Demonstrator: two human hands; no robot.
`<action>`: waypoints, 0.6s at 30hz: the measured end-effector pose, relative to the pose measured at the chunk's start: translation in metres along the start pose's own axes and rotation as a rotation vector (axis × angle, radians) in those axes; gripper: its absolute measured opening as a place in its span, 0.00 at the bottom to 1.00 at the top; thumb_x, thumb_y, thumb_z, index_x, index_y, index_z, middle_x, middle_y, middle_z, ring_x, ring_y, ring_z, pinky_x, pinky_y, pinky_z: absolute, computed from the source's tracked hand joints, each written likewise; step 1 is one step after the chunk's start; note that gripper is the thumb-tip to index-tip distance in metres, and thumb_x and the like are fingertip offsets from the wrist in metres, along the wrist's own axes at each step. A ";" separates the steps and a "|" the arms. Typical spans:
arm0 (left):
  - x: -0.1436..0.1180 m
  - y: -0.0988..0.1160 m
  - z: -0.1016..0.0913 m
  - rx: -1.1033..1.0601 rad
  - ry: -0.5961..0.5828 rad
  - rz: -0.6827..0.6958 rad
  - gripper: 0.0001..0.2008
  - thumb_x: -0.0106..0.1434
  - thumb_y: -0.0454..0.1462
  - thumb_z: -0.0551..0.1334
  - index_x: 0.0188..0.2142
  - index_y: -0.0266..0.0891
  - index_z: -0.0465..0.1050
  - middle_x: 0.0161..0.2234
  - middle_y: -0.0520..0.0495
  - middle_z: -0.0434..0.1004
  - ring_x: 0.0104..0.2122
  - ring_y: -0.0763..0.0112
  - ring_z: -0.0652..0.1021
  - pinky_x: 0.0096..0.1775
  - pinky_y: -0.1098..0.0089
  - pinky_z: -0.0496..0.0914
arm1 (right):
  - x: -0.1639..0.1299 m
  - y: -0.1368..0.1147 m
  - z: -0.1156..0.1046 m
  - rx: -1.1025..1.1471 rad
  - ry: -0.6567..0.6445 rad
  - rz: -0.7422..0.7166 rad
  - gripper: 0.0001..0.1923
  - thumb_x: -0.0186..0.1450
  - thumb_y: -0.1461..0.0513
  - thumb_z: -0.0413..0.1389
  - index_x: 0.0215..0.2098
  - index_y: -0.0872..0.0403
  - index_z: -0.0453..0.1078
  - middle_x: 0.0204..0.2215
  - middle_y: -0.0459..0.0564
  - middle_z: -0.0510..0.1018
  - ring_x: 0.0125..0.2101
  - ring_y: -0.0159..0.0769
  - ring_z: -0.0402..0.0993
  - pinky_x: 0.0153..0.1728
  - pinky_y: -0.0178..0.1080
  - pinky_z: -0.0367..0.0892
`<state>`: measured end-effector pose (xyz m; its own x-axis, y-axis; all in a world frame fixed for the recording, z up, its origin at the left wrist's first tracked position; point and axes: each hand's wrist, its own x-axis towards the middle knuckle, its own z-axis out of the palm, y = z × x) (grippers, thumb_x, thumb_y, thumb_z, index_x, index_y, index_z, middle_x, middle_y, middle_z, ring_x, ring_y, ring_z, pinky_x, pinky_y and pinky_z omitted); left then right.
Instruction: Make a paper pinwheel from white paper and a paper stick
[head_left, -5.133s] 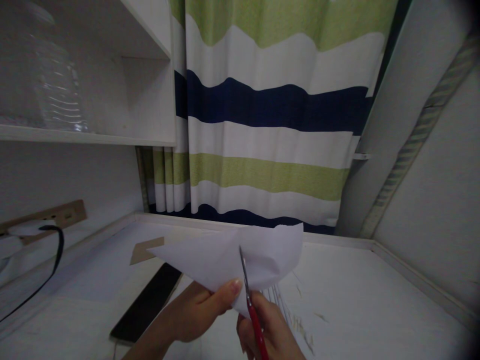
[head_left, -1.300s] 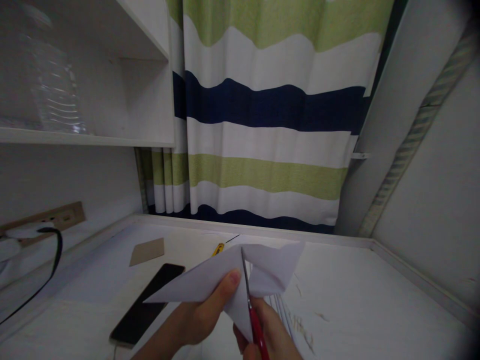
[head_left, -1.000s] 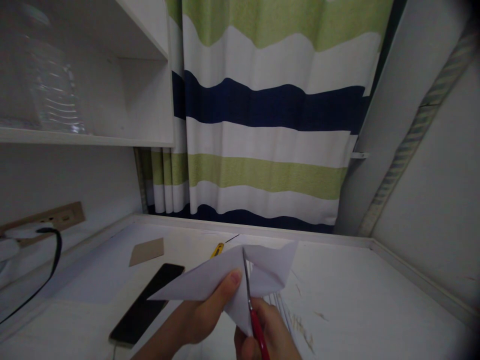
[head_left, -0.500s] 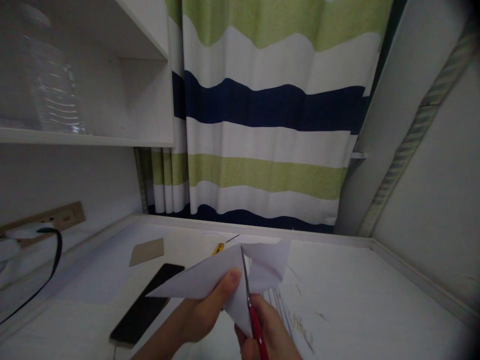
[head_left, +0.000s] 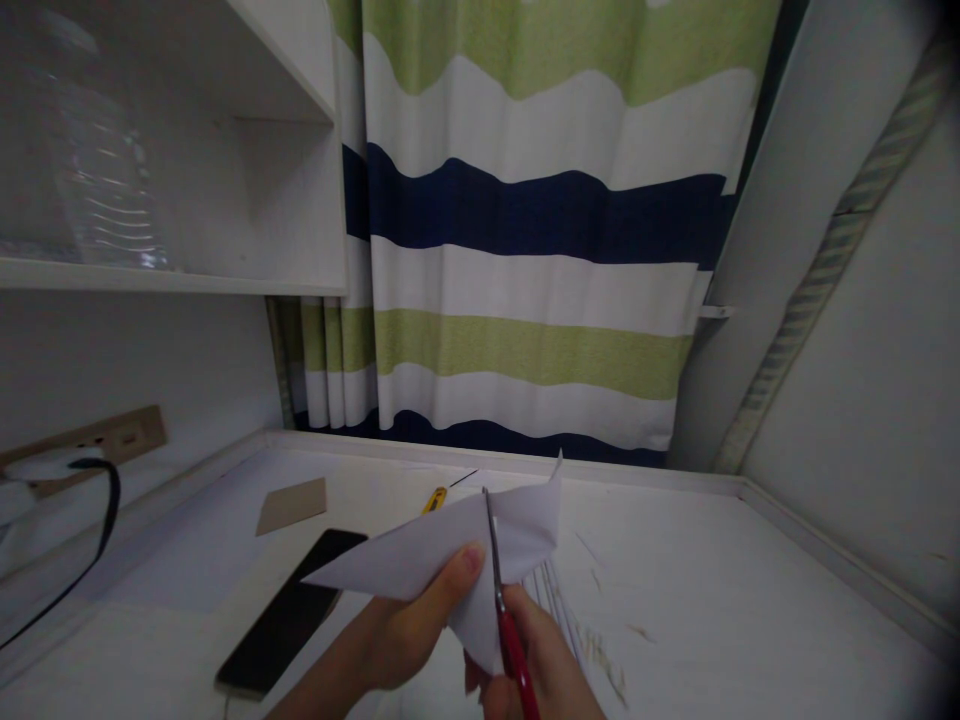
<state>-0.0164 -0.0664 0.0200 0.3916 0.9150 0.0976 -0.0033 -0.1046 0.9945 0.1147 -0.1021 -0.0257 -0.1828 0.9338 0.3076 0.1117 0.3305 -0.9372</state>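
Observation:
A sheet of white paper point(head_left: 420, 552), creased and partly cut, is held above the desk. My left hand point(head_left: 420, 620) pinches it, thumb on top and the other fingers hidden underneath. My right hand point(head_left: 544, 660) grips the red handles of a pair of scissors point(head_left: 513, 645). Their blades point away from me and lie along the cut, the tips at the paper's far edge. To the right of the blades, the cut part of the paper bends up to a point. A black phone point(head_left: 289, 615) lies on the desk left of my left hand.
Beyond the paper lies a yellow-handled tool point(head_left: 435, 500). A piece of brown card point(head_left: 292, 505) rests at the back left. Several thin white strips point(head_left: 551, 600) are partly behind my right hand. A striped curtain point(head_left: 525, 290) hangs behind the desk, and a shelf point(head_left: 172, 278) juts out at left.
The scissor blades have come closer together, narrowing the gap in the paper. The paper's right part has shifted left, its corner now pointing up. Both hands stay nearly in place.

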 end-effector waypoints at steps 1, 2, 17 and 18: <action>0.001 0.000 0.000 0.002 0.027 0.002 0.18 0.53 0.51 0.58 0.21 0.41 0.74 0.20 0.50 0.76 0.25 0.66 0.74 0.31 0.71 0.70 | -0.001 0.003 0.000 -0.003 0.022 0.000 0.33 0.48 0.39 0.53 0.39 0.55 0.67 0.23 0.47 0.68 0.21 0.31 0.62 0.21 0.33 0.59; 0.001 -0.001 -0.001 0.008 0.063 0.018 0.16 0.52 0.51 0.59 0.24 0.41 0.74 0.23 0.50 0.77 0.28 0.66 0.75 0.34 0.71 0.69 | -0.002 0.006 0.000 -0.003 0.042 0.012 0.33 0.47 0.39 0.55 0.39 0.55 0.67 0.22 0.47 0.68 0.21 0.31 0.62 0.21 0.33 0.59; 0.014 -0.005 -0.002 -0.006 0.133 -0.004 0.19 0.51 0.50 0.60 0.18 0.38 0.63 0.15 0.55 0.63 0.20 0.73 0.66 0.22 0.75 0.62 | 0.017 0.005 0.004 0.193 0.092 0.186 0.33 0.43 0.33 0.47 0.23 0.53 0.56 0.10 0.39 0.62 0.10 0.25 0.57 0.10 0.29 0.56; 0.015 -0.006 -0.003 -0.009 0.135 -0.010 0.19 0.51 0.50 0.60 0.18 0.38 0.63 0.15 0.55 0.62 0.18 0.74 0.65 0.20 0.75 0.61 | 0.019 0.006 0.001 0.180 0.110 0.166 0.31 0.46 0.34 0.47 0.24 0.53 0.56 0.11 0.39 0.63 0.10 0.25 0.58 0.11 0.29 0.57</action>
<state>-0.0132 -0.0509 0.0157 0.2641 0.9601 0.0916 -0.0090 -0.0926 0.9957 0.1107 -0.0825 -0.0260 -0.0682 0.9858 0.1536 -0.0464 0.1507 -0.9875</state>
